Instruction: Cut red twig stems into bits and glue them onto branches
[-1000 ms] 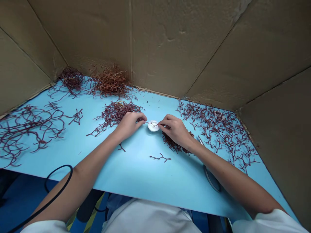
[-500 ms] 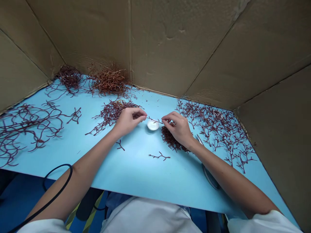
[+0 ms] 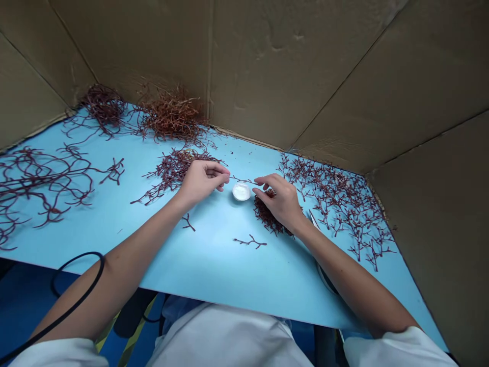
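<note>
My left hand (image 3: 205,178) is closed in a pinch on the left end of a thin reddish-brown branched twig (image 3: 242,179). The twig stretches sideways just above a small white dish (image 3: 241,191) with white stuff in it. At the twig's other end is my right hand (image 3: 280,199), its thumb and forefinger parted; the fingertip is at or very near the twig. A dense heap of short brown twigs (image 3: 271,221) lies under my right hand, partly covered by it. Nearer me on the table are a loose branched twig (image 3: 250,241) and a smaller one (image 3: 188,222).
Twig piles lie behind my left hand (image 3: 171,171), at the back (image 3: 168,117), in the left corner (image 3: 103,104) and far left (image 3: 46,178). More twigs spread on the right (image 3: 340,204). Cardboard walls (image 3: 252,66) enclose the blue table (image 3: 214,275). A black cable (image 3: 100,275) loops over my left forearm.
The thumb and forefinger of my right hand have parted from their pinch at the twig's right end. The twig has risen slightly relative to the dish, and the view has shifted a little.
</note>
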`<state>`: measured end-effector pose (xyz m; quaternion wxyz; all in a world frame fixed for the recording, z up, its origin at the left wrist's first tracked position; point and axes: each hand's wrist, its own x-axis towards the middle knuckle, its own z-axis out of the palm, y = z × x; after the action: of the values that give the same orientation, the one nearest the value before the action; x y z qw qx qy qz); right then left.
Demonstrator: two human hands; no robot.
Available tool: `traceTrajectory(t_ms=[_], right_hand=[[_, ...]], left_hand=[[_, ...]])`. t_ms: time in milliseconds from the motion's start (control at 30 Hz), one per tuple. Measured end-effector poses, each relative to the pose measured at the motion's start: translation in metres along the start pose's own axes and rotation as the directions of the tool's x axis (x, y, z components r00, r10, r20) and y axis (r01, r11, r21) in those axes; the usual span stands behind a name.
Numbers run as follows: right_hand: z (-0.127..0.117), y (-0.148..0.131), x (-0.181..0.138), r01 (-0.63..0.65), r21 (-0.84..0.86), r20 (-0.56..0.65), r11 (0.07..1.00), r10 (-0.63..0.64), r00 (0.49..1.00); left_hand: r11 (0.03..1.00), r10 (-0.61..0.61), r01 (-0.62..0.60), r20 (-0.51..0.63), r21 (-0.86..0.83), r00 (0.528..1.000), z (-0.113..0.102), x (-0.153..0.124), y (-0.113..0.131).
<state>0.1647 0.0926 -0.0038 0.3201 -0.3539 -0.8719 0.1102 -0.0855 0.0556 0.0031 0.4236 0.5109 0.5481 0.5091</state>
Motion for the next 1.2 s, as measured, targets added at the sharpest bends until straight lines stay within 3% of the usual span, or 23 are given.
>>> traceTrajectory(t_ms=[200,367,567,900,1200], right_hand=[[0.001,0.004,0.003,0.065,-0.086,0.031,0.994,-0.062,0.998],[-0.004,0.001,0.009,0.179,-0.278,0.2,0.944,-0.125,0.972],[-0.006,-0.01,0.019,0.331,-0.364,0.359,0.871,-0.197,0.912],[-0.001,-0.016,0.023,0.363,-0.441,0.358,0.821,-0.21,0.91],[-0.004,-0.017,0.025,0.405,-0.477,0.395,0.78,-0.221,0.892]], left_hand=[[0.994,0.023,-0.026,0.022,0.106,0.999,0.0,0.001,-0.004],[0.938,0.179,-0.176,0.019,0.298,0.984,-0.004,0.003,-0.007],[0.911,0.192,-0.178,-0.001,0.372,0.981,-0.006,0.004,-0.007],[0.906,0.213,-0.183,-0.036,0.382,0.976,-0.008,0.004,-0.001],[0.901,0.214,-0.197,-0.002,0.385,0.977,-0.005,0.001,-0.002]])
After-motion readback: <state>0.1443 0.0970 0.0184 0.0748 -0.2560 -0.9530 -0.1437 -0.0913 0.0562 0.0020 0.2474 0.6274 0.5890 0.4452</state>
